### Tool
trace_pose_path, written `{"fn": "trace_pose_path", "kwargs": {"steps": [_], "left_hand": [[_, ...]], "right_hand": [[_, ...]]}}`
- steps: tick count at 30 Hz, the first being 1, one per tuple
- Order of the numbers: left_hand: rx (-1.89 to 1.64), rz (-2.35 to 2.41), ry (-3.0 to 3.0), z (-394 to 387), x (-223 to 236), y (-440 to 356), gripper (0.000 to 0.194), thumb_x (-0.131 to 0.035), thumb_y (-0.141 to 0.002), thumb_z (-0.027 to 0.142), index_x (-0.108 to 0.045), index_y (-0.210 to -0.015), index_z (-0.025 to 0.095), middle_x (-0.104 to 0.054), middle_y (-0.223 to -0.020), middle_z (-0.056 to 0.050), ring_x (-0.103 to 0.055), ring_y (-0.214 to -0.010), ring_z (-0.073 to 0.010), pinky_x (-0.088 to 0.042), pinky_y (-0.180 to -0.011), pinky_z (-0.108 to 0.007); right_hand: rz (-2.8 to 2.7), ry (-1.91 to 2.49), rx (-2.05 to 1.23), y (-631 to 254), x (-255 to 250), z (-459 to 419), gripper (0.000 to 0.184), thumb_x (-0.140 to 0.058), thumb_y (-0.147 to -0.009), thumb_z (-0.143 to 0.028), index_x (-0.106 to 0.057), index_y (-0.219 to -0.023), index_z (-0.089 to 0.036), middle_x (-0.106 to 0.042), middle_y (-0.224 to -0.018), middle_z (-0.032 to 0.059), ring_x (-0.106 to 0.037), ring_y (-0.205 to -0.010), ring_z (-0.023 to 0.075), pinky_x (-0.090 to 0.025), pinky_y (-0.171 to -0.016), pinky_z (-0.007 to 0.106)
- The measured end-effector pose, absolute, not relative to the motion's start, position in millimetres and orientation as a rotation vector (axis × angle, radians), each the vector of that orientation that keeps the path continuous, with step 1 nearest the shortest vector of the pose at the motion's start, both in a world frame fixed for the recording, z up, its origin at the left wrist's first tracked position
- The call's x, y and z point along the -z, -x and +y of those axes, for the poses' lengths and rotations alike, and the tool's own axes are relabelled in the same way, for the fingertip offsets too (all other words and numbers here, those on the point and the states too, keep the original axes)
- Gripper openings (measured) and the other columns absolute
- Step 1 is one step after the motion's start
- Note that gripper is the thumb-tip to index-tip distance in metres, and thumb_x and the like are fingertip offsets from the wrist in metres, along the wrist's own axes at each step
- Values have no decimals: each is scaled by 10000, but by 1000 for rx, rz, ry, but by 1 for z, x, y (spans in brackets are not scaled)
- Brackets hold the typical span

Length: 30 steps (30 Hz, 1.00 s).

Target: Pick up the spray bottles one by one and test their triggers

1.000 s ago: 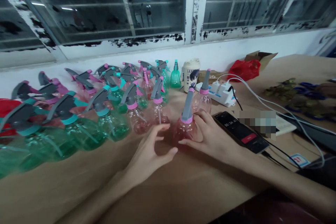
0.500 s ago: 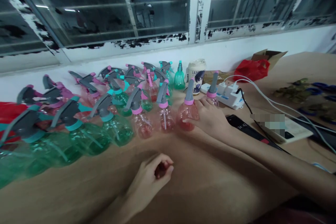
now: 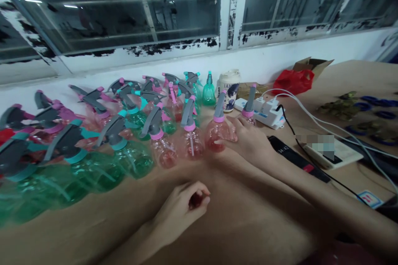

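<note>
My right hand (image 3: 248, 138) is wrapped round the right side of a pink spray bottle (image 3: 214, 133) with a grey trigger head and pink collar, which stands upright on the table. Another pink spray bottle (image 3: 248, 112) stands just behind this hand, partly hidden by it. My left hand (image 3: 185, 205) hovers low over the near table, its fingers curled towards the thumb in a loose ring with nothing inside. To the left of the held bottle stand two pink spray bottles, the nearer (image 3: 192, 140) and the farther (image 3: 163, 149), then green spray bottles (image 3: 133, 157).
Many more pink and green spray bottles crowd the wall side. Behind are a paper cup (image 3: 229, 89) and a white power strip (image 3: 267, 114) with cables. To the right lie a phone (image 3: 295, 159), a pale box-like device (image 3: 332, 153), a red bag (image 3: 294, 82) and blue rings (image 3: 385, 114).
The view has shifted slightly, so the bottles sit a little further left. My right hand stays on the same pink bottle; my left hand remains curled.
</note>
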<state>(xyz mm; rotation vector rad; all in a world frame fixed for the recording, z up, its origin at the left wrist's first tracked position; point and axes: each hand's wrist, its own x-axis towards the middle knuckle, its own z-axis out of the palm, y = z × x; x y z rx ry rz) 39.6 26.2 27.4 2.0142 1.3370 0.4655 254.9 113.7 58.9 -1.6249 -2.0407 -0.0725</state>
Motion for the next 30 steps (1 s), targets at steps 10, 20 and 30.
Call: {"fn": "trace_pose_path", "kwargs": {"steps": [10,20,30], "left_hand": [[-433,1273,-2033,41,-26,-58,100,-505,-814,202,-587,-866,229,-561,-706,39,-515,-625,-118,-383,-550,-220],[-413,1241,-2042,46,-37,-83,129,-524,-807,201,-588,-908,246,-585,-753,29,-569,-686,-135,-443,-607,-232],[-468,1155,-2055,49,-48,-102,99,-516,-823,211,-570,-902,237,-579,-742,35,-546,-643,-117,-436,-596,-230]], "right_hand": [[-1768,1459,-118,-339,-55,115,356,-562,-798,-469,-603,-1022,-196,-654,-994,102,-640,-830,246,-530,-671,375],[-1892,1319,-247,-327,-33,156,585,-623,-732,-471,-456,-1186,-143,-588,-1145,157,-557,-1063,301,-455,-850,447],[-1927,1397,-262,-328,-39,127,535,-615,-735,-502,-483,-1114,-149,-628,-992,133,-610,-895,302,-474,-747,427]]}}
